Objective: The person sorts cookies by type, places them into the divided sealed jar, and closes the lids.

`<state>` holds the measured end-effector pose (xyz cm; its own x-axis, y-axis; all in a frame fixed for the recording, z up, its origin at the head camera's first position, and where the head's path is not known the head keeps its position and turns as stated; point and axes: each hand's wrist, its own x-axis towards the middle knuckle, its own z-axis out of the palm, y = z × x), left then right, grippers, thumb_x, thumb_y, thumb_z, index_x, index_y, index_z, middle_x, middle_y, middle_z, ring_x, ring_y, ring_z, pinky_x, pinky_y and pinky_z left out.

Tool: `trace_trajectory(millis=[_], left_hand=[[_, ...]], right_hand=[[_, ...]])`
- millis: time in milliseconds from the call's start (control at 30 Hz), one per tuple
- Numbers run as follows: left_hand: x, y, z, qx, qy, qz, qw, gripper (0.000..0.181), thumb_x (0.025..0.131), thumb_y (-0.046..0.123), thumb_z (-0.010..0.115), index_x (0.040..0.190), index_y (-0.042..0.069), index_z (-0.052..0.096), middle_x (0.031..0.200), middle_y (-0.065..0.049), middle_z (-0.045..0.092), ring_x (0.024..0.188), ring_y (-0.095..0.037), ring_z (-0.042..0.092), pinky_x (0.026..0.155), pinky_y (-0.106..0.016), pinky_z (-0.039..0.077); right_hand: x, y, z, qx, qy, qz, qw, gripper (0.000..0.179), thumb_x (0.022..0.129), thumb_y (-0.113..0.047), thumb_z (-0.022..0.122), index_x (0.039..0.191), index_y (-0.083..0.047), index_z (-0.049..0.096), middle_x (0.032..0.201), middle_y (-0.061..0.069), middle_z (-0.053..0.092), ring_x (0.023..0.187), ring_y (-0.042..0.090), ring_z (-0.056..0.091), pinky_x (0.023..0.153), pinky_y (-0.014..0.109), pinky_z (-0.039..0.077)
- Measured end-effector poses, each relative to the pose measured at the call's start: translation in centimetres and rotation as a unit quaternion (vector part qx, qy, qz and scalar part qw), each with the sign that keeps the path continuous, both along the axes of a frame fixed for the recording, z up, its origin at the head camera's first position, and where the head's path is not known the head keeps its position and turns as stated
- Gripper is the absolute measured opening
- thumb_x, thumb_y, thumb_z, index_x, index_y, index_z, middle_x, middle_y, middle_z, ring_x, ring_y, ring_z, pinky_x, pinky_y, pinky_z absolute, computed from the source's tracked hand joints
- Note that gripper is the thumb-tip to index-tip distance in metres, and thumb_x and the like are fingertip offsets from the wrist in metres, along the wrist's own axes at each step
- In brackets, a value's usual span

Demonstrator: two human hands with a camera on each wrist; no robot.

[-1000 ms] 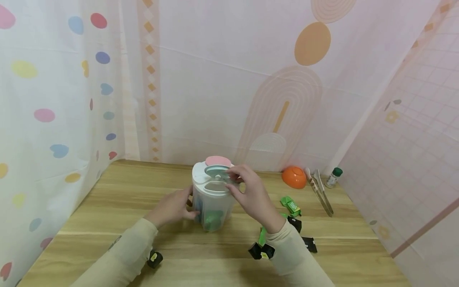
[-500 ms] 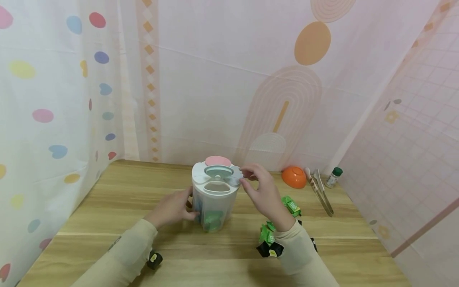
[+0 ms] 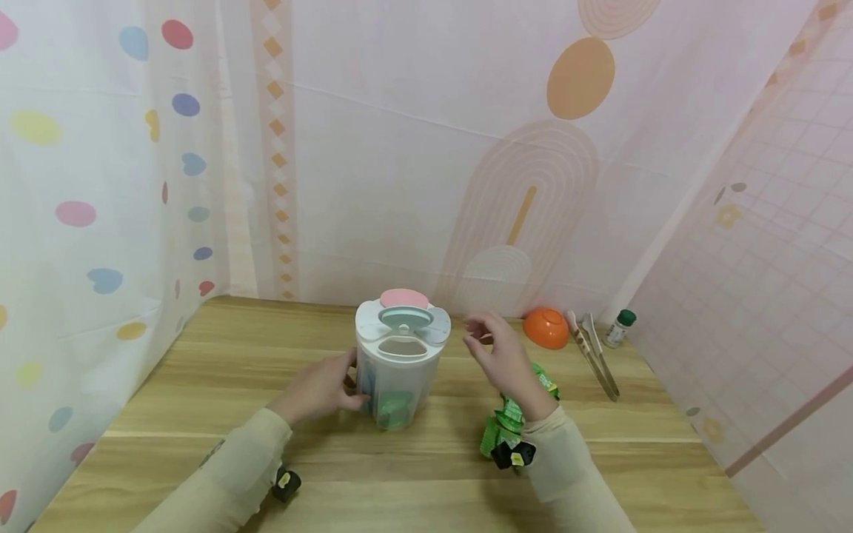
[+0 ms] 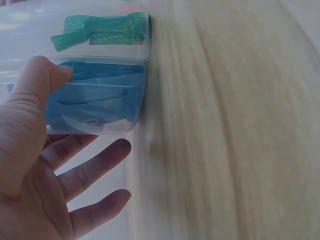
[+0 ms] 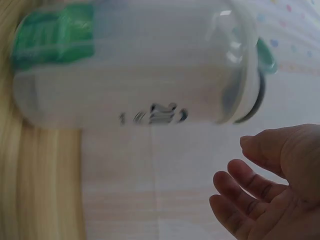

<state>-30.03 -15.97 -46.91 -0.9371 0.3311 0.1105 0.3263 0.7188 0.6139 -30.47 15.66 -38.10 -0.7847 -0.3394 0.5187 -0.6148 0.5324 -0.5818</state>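
A clear plastic storage container (image 3: 402, 385) with separate compartments stands upright on the table. Its white lid (image 3: 370, 326) has a pink flap (image 3: 404, 298) at the back and a raised pale green flap (image 3: 406, 318) behind an uncovered opening. Inside, a green wrapped packet (image 4: 107, 29) and something blue (image 4: 95, 95) lie low in neighbouring compartments. My left hand (image 3: 324, 386) holds the container's left side, thumb in front and index finger partly hidden behind; its other fingers extend free. My right hand (image 3: 501, 354) hovers right of the lid, fingers loosely bent, holding nothing.
Several green wrapped packets (image 3: 489, 437) and black pieces (image 3: 513, 455) lie by the right forearm, which partly covers them. One black piece (image 3: 286, 483) sits by the left sleeve. At the back right are an orange bowl (image 3: 546, 329), tongs (image 3: 593, 355) and a green-capped bottle (image 3: 621, 329).
My right hand has left the lid and moved to the right, baring the lid's right side. The pale green flap stays raised. My left hand keeps its place on the container.
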Motion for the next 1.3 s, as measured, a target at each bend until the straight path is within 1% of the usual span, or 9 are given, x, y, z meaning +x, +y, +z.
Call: trace_trajectory(millis=[167,333,433,633,833,1000,1067,1167,1300], left_hand=[[0.1,-0.1,-0.2,-0.003,0.000,-0.001,1.0000,0.057,0.077,0.026,0.085,0.125,0.015,0.056,0.107,0.000,0.070,0.091,-0.014,0.067,0.076,-0.039,0.056],[-0.1,-0.2,-0.2,-0.008,0.004,0.000,1.0000,0.061,0.077,0.027,0.085,0.128,0.015,0.056,0.102,0.003,0.070,0.088,-0.012,0.065,0.071,-0.037,0.054],[-0.2,-0.2,-0.1,-0.007,0.004,0.001,1.0000,0.060,0.077,0.027,0.085,0.128,0.015,0.056,0.100,0.003,0.069,0.087,-0.011,0.064,0.070,-0.037,0.053],[-0.1,0.0,-0.1,-0.013,0.006,-0.003,0.9999,0.057,0.077,0.027,0.085,0.125,0.015,0.057,0.097,0.006,0.068,0.085,-0.010,0.064,0.072,-0.037,0.053],[0.2,-0.1,-0.3,-0.010,-0.003,-0.001,0.9999,0.059,0.076,0.026,0.085,0.127,0.015,0.057,0.096,0.006,0.068,0.086,-0.010,0.064,0.071,-0.037,0.053],[0.3,-0.4,-0.4,0.006,-0.002,-0.012,0.9999,0.063,0.079,0.031,0.086,0.131,0.015,0.055,0.109,0.002,0.069,0.096,-0.016,0.066,0.081,-0.042,0.055],[0.3,-0.7,-0.4,0.015,0.006,-0.024,0.9996,0.068,0.080,0.036,0.087,0.135,0.013,0.054,0.120,-0.004,0.068,0.108,-0.024,0.066,0.092,-0.048,0.054],[0.1,-1.0,-0.5,0.027,0.018,-0.043,0.9985,0.080,0.080,0.046,0.085,0.143,0.010,0.050,0.137,-0.012,0.061,0.127,-0.034,0.057,0.106,-0.056,0.044],[0.1,-1.2,-0.3,0.042,0.011,-0.047,0.9979,0.093,0.077,0.054,0.083,0.148,0.007,0.045,0.145,-0.015,0.054,0.134,-0.039,0.049,0.110,-0.059,0.038]], right_hand=[[-1.0,1.4,-1.2,0.021,-0.033,0.001,0.9992,0.023,0.097,-0.002,0.067,0.120,0.000,0.063,0.107,0.016,0.064,0.097,0.028,0.063,0.086,0.049,0.055],[-1.4,2.6,-1.9,0.079,-0.047,0.003,0.9958,0.026,0.096,0.000,0.067,0.121,0.003,0.063,0.108,0.018,0.065,0.096,0.028,0.063,0.085,0.046,0.055],[-1.6,3.5,-2.3,0.122,-0.075,0.005,0.9898,0.027,0.095,0.000,0.067,0.121,0.004,0.063,0.110,0.019,0.065,0.097,0.030,0.064,0.086,0.047,0.054],[-1.4,5.5,-3.4,0.214,-0.166,0.001,0.9628,0.034,0.095,-0.005,0.070,0.126,0.004,0.061,0.119,0.022,0.064,0.107,0.035,0.062,0.091,0.050,0.052],[-0.9,6.8,-4.1,0.265,-0.230,-0.033,0.9360,0.050,0.088,-0.001,0.077,0.132,0.008,0.056,0.125,0.026,0.061,0.117,0.042,0.058,0.098,0.055,0.048],[-0.7,7.4,-4.5,0.324,-0.257,-0.053,0.9091,0.058,0.084,-0.004,0.082,0.135,0.004,0.056,0.129,0.022,0.062,0.121,0.041,0.057,0.101,0.055,0.047],[-0.8,7.6,-4.6,0.336,-0.259,-0.054,0.9039,0.056,0.083,-0.005,0.082,0.133,0.003,0.058,0.129,0.021,0.061,0.122,0.042,0.056,0.101,0.056,0.046],[-0.9,7.8,-4.8,0.347,-0.262,-0.062,0.8986,0.051,0.084,-0.007,0.082,0.129,0.000,0.060,0.129,0.020,0.061,0.122,0.041,0.056,0.100,0.056,0.046],[-1.2,7.8,-4.8,0.369,-0.259,-0.066,0.8901,0.048,0.085,-0.011,0.083,0.126,0.000,0.061,0.126,0.019,0.062,0.118,0.040,0.057,0.098,0.055,0.048]])
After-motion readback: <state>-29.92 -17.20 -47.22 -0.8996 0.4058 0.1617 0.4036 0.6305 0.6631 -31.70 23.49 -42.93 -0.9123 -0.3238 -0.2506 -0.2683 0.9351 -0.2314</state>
